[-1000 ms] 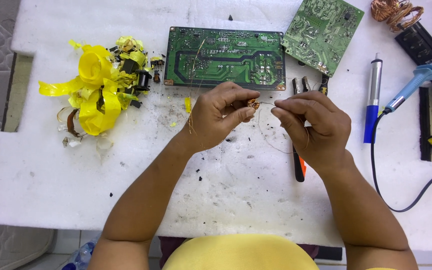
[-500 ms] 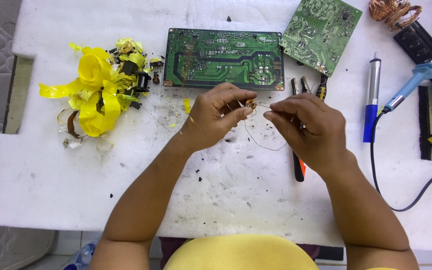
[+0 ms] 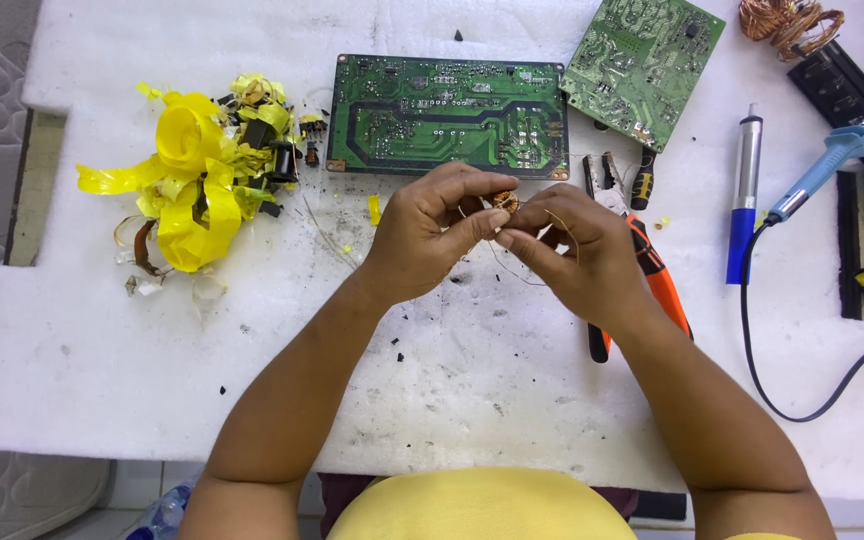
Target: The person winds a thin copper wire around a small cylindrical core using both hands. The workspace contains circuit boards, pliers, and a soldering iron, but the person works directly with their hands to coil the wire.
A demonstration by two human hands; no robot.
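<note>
Your table [image 3: 102, 400] is covered with a white foam sheet, soft and pitted, flecked with black crumbs. At its middle, your left hand [image 3: 422, 235] and right hand [image 3: 577, 250] meet over a small copper coil [image 3: 505, 203], a tight orange-brown winding with thin wire [image 3: 512, 270] looping loosely below it.

At 12 o'clock from the hands lies a flat green board [image 3: 447, 115], rectangular and dotted with solder; a second board [image 3: 642, 60] sits tilted at 1 o'clock. At 9 to 10 o'clock is a crumpled heap of glossy yellow tape [image 3: 192, 180] with small black parts in it. Orange-handled pliers [image 3: 657, 280] lie under your right wrist. At 3 o'clock lie a blue and silver solder pump [image 3: 744, 195] and a blue soldering iron [image 3: 822, 165] with a black cord.

Against half a second ago, your hands have drawn closer together, and the right hand has shifted toward the left.

Your left grip is pinched on the coil between thumb and forefinger. Your right grip is closed at the fingertips just beside the coil, pinching the wire.
</note>
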